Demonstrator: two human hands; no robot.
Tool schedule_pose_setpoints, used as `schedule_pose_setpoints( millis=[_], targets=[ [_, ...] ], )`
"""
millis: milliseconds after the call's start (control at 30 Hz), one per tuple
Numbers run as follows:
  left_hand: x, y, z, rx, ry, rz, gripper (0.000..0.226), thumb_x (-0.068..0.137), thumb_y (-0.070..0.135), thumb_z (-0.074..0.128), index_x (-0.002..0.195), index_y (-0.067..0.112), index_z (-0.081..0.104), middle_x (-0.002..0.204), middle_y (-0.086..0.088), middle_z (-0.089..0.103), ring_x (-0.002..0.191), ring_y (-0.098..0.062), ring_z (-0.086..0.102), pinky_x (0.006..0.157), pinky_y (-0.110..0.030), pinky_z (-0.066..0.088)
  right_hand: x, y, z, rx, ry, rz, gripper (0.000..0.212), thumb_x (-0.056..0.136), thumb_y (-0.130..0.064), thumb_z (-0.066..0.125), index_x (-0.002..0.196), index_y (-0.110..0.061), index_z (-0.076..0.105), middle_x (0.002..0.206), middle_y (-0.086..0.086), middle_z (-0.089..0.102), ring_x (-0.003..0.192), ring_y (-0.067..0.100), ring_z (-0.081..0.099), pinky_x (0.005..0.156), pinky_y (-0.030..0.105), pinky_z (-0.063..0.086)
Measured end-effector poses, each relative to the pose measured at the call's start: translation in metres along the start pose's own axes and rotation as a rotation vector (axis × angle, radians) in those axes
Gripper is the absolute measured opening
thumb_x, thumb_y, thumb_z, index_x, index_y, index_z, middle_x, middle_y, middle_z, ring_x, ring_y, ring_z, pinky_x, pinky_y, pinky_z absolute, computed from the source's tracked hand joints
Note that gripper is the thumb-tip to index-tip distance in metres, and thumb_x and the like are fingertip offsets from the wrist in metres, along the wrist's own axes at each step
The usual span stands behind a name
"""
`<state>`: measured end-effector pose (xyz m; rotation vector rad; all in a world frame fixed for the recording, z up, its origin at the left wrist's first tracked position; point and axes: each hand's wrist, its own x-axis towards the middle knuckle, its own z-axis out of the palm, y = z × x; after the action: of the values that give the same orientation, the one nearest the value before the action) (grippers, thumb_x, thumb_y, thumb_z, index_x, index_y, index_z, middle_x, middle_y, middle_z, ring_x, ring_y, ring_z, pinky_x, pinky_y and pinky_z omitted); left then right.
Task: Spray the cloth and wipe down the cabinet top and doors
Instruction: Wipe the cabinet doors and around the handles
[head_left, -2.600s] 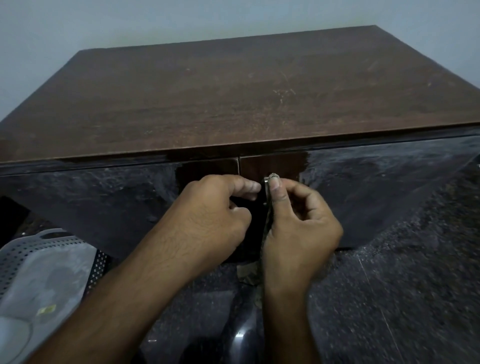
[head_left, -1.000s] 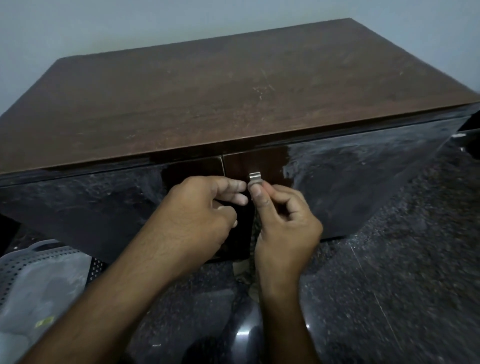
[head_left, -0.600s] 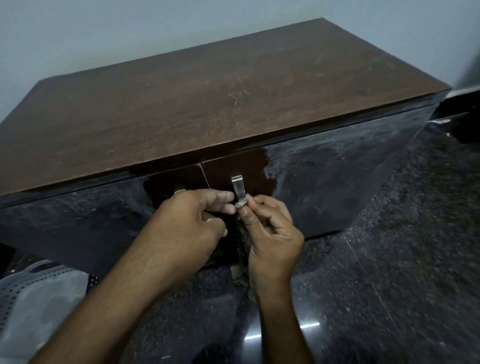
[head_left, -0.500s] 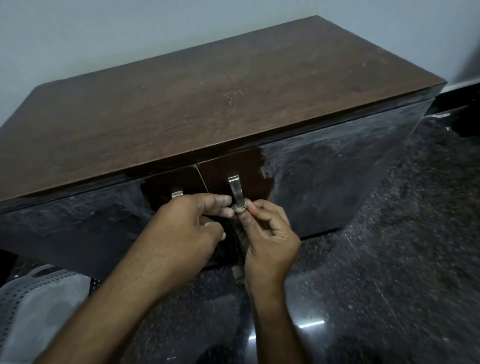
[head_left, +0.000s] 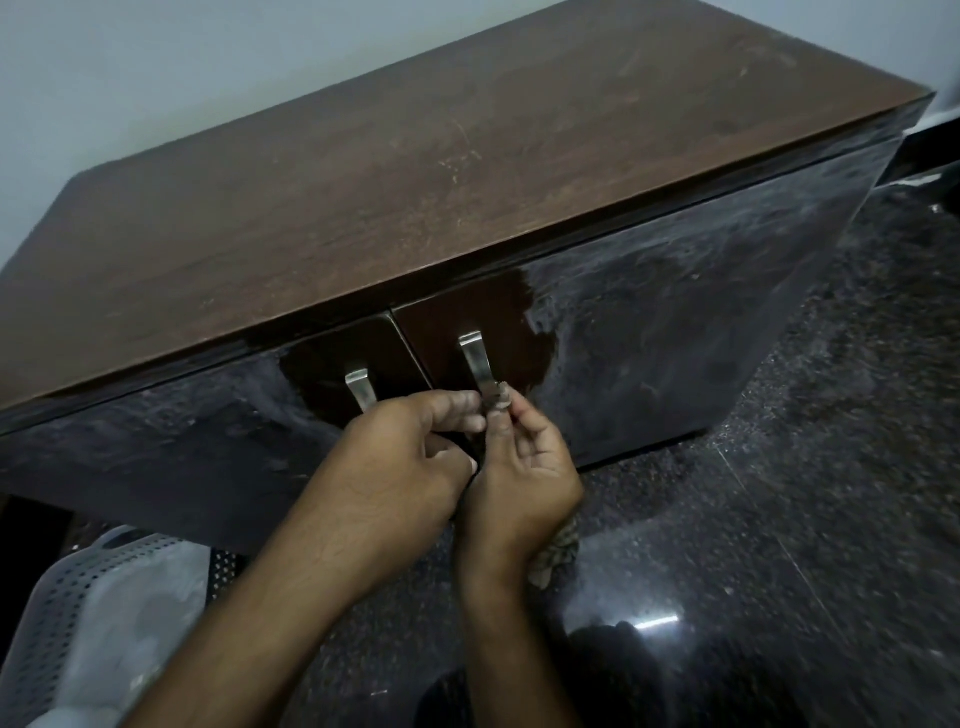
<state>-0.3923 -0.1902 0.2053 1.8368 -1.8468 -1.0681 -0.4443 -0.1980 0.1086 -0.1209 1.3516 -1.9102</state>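
A low brown cabinet (head_left: 415, 171) stands against a pale wall (head_left: 156, 67). Its top is bare wood with small scratches. Its two doors are dark and shiny, and they look smeary. Each door has a metal handle near the gap in the middle: the left handle (head_left: 360, 388) and the right handle (head_left: 478, 364).

Both hands are just in front of the doors, right below the handles. The right hand (head_left: 519, 473) has its fingers (head_left: 506, 423) pinched shut on a bit of the cloth (head_left: 497, 399), and presses it onto the low end of the right handle. The rest of the cloth hangs down under that hand, and a brown patterned end (head_left: 558, 553) shows beside the wrist. The left hand (head_left: 410, 457) is curled up next to it, touching it, with its fingertips by the cloth too. It hides the low end of the left handle. I cannot tell if the left hand holds the cloth.

The floor (head_left: 779, 519) around the cabinet is dark, speckled and shiny, with a bright spot of light on it. A grey plastic basket (head_left: 104, 597) with small holes sits on the floor at the cabinet's left front corner. The left arm covers part of it.
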Motion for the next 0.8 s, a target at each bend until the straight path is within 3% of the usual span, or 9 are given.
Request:
schedule_pose_setpoints(
  millis=[133,267,333,433,500,567,633,800],
  targets=[
    [0.000,-0.001,0.002,0.016,0.009,0.002,0.054,0.088,-0.002,0.056,0.134,0.027,0.059,0.108,0.020,0.070,0.079,-0.007,0.072,0.076,-0.036,0.062,0.001,-0.006,0.000,0.040,0.012,0.179,0.014,0.085,0.005,0.070,0.091,-0.008,0.074,0.083,0.007,0.078,0.081,0.020,0.076,0.079,0.043,0.062],
    [-0.002,-0.002,-0.001,0.030,0.016,-0.019,0.053,0.089,0.001,0.059,0.131,0.033,0.058,0.103,0.021,0.071,0.083,-0.019,0.072,0.079,-0.047,0.061,0.011,-0.018,-0.001,0.066,0.043,0.080,0.016,0.086,0.006,0.068,0.089,-0.008,0.073,0.077,0.003,0.077,0.071,0.018,0.075,0.065,0.027,0.060],
    [-0.002,-0.004,-0.002,0.032,0.033,-0.026,0.052,0.089,0.002,0.059,0.132,0.032,0.058,0.104,0.019,0.071,0.087,-0.013,0.072,0.080,-0.040,0.061,0.004,-0.014,0.001,0.072,0.024,0.140,0.017,0.087,0.007,0.067,0.090,-0.009,0.073,0.078,0.006,0.077,0.073,0.021,0.075,0.066,0.029,0.061],
    [-0.001,-0.002,-0.002,0.039,0.055,-0.027,0.053,0.091,0.002,0.057,0.137,0.029,0.054,0.114,0.020,0.067,0.094,0.003,0.067,0.076,-0.018,0.054,-0.008,-0.005,0.004,0.065,-0.015,0.229,0.020,0.087,0.006,0.067,0.087,-0.013,0.073,0.080,0.009,0.077,0.077,0.024,0.076,0.073,0.041,0.062],
    [-0.001,0.000,0.000,0.050,0.043,-0.015,0.054,0.092,0.004,0.057,0.139,0.029,0.053,0.117,0.020,0.066,0.093,0.004,0.067,0.075,-0.016,0.053,-0.003,-0.007,0.002,0.038,0.006,0.141,0.019,0.089,0.004,0.066,0.089,-0.014,0.073,0.081,0.010,0.077,0.075,0.021,0.075,0.070,0.039,0.062],
    [-0.004,0.003,-0.001,0.057,0.030,-0.019,0.054,0.093,0.006,0.057,0.140,0.031,0.051,0.117,0.022,0.064,0.090,0.003,0.067,0.073,-0.017,0.056,0.008,-0.015,-0.004,-0.034,0.018,-0.058,0.020,0.091,0.001,0.065,0.091,-0.017,0.073,0.086,0.007,0.075,0.075,0.017,0.072,0.066,0.029,0.060],
    [-0.005,0.002,-0.003,0.066,0.040,-0.022,0.054,0.094,0.008,0.057,0.142,0.032,0.048,0.119,0.023,0.062,0.091,0.004,0.066,0.070,-0.015,0.054,0.014,-0.019,-0.008,-0.153,-0.071,-0.263,0.021,0.092,-0.001,0.063,0.092,-0.020,0.073,0.095,0.001,0.071,0.085,0.015,0.070,0.070,0.022,0.057],
    [-0.002,0.005,-0.002,0.061,0.040,-0.022,0.055,0.094,0.008,0.056,0.143,0.032,0.047,0.117,0.024,0.062,0.090,0.001,0.067,0.072,-0.016,0.056,0.013,-0.009,-0.017,-0.398,-0.237,-0.556,0.032,0.084,-0.007,0.053,0.107,-0.014,0.074,0.100,-0.003,0.058,0.096,0.014,0.055,0.078,0.032,0.053]
  ],
)
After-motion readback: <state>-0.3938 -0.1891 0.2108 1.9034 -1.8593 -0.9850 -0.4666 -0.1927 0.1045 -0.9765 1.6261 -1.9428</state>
